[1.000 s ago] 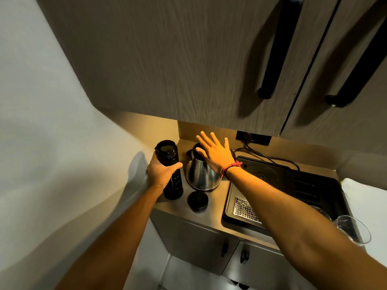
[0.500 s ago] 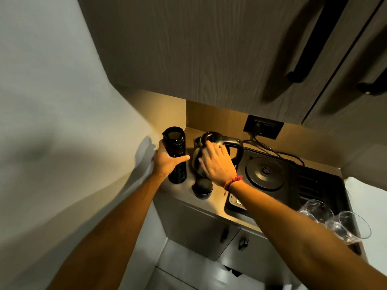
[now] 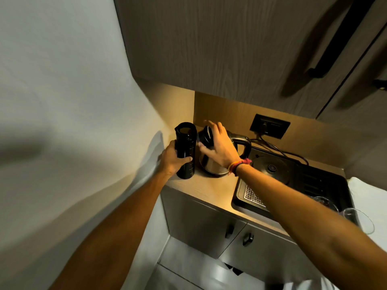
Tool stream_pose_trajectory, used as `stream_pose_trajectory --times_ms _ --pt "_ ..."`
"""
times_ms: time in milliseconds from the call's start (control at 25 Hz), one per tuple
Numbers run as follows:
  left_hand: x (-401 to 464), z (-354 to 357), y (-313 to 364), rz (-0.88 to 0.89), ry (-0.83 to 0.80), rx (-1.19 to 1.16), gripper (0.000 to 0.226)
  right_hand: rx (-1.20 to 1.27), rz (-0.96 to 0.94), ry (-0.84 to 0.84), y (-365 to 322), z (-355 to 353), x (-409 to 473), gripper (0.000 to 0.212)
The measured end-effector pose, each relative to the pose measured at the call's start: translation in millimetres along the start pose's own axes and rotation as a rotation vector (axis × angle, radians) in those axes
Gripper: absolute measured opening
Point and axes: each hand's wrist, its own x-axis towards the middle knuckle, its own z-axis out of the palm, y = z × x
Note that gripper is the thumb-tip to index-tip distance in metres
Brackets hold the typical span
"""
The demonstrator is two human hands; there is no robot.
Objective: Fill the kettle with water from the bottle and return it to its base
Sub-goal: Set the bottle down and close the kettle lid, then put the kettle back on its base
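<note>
A black bottle (image 3: 186, 150) with no cap stands upright on the wooden counter (image 3: 211, 190), and my left hand (image 3: 174, 159) is wrapped around its lower half. Just to its right sits the steel kettle (image 3: 210, 166) with its black handle (image 3: 243, 144), off its base. My right hand (image 3: 219, 146) is over the kettle's top, thumb and fingers around a tilted black round lid (image 3: 205, 136). I cannot tell whether that is the kettle's lid or the bottle's cap. The round black kettle base (image 3: 270, 168) lies on the black tray (image 3: 320, 181) further right.
Wall cupboards (image 3: 230, 49) hang low over the counter, a wall (image 3: 73, 91) closes the left side. A wall socket (image 3: 270, 126) with cords is behind the tray. A metal grate (image 3: 252, 195) and glasses (image 3: 356, 216) sit on the tray's near side. Cabinet doors (image 3: 209, 227) are below.
My right hand has lifted from the kettle's top and now has a black round lid tilted up in it. The small black cap in front of the kettle is no longer seen. The view moved closer.
</note>
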Motion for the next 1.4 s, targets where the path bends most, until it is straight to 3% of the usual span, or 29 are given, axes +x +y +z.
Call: stream_pose_trajectory --times_ms 80,240,520,680,800,880,960,1080,1160,1280,1400 --pt "-0.9 -2.3 3.2 0.052 -0.006 -0.007 0.076 0.018 -0.023 -0.015 -23.8 -17.8 26.0 0.073" --pt "-0.8 -8.8 9.4 0.085 0.000 -0.009 0.070 -0.130 -0.133 -0.245 -39.6 -13.9 53.8 0.075" --pt "3.7 -11.2 13.4 0.034 0.026 0.095 0.067 -0.276 -0.150 -0.350 -50.2 -5.5 74.8 0.076" --pt "6.3 -11.5 10.8 0.030 0.004 0.079 0.072 -0.393 -0.052 -0.243 -61.1 -0.3 71.8 0.079" --pt "0.8 -10.9 11.9 0.069 0.079 0.190 0.081 -0.362 0.033 -0.134 -64.7 1.2 62.6 0.097" --pt "-9.1 -11.8 14.8 0.175 0.232 0.356 0.080 -0.296 0.070 -0.036 -47.2 -2.7 50.1 0.099" --pt "-21.6 -11.0 26.5 0.366 0.260 0.486 0.069 -0.277 0.101 0.020 -13.0 -12.8 35.0 0.090" --pt "-34.3 11.3 48.9 0.720 0.043 0.585 0.042 -0.366 0.148 0.027 53.3 -31.2 15.1 0.073" --pt "-31.9 38.4 67.3 0.817 -0.064 0.568 0.034 -0.408 0.223 -0.075 88.7 -43.1 8.1 0.072" --pt "-11.1 82.2 94.7 0.794 -0.125 0.603 0.047 -0.407 0.278 -0.279 114.0 -48.8 4.3 0.071" --pt "30.9 95.9 113.5 0.510 -0.135 0.717 0.091 -0.323 0.308 -0.334 117.0 -48.9 10.4 0.054"
